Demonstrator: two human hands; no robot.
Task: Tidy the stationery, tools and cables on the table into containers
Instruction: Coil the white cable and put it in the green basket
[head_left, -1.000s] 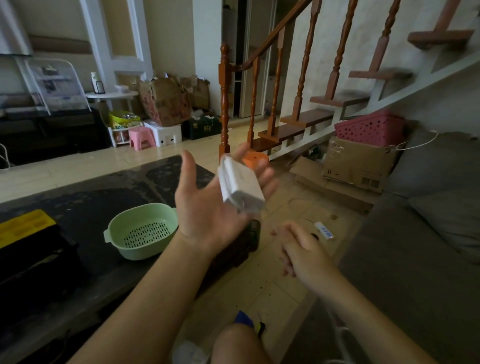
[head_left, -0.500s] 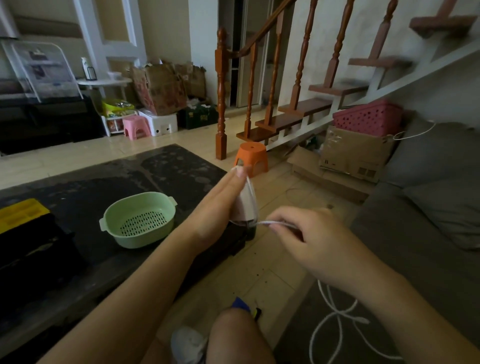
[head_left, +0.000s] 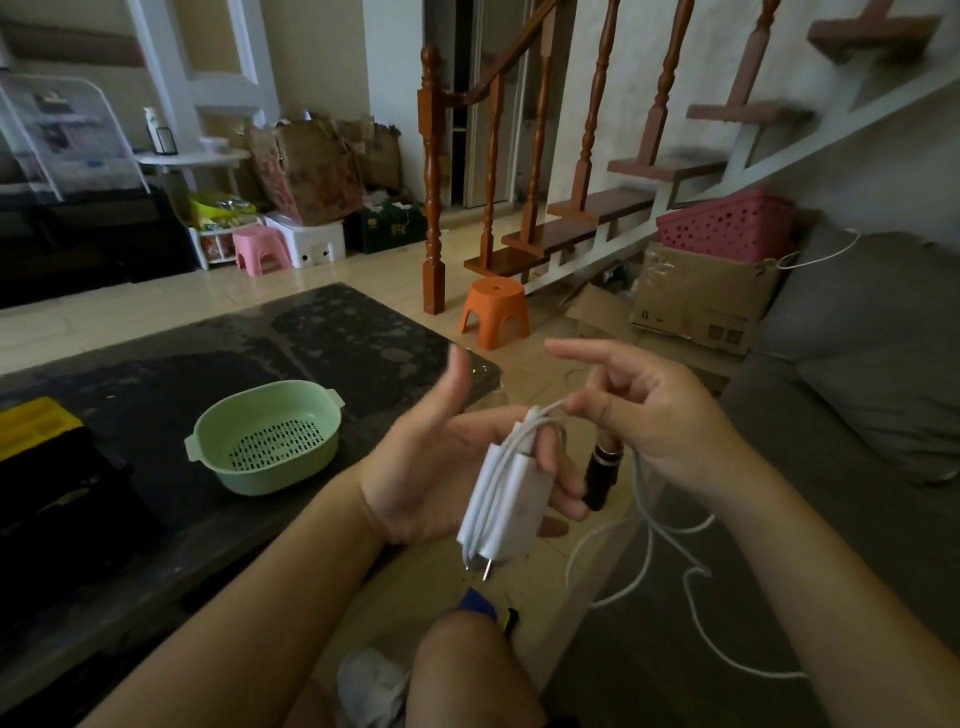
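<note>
Head view. Your left hand (head_left: 431, 467) holds the white charger (head_left: 511, 504) across curled fingers, thumb raised, the plug prongs pointing to 6 o'clock. Several turns of the white cable (head_left: 649, 525) run lengthwise round the charger. Your right hand (head_left: 654, 415) pinches the cable at the charger's top end, index finger extended. The loose remainder hangs in open loops toward 5 o'clock of the hands.

At 9 o'clock of your left hand, the green basket (head_left: 270, 480) stands upright on the dark counter (head_left: 156, 374), its slotted floor fully in view. At 9 o'clock of the basket sits a black toolbox (head_left: 36, 421) with a yellow lid, shut.

At 1 o'clock of your right hand, a pink basket (head_left: 727, 223) rests on a cardboard box (head_left: 696, 296); its contents cannot be told.
</note>
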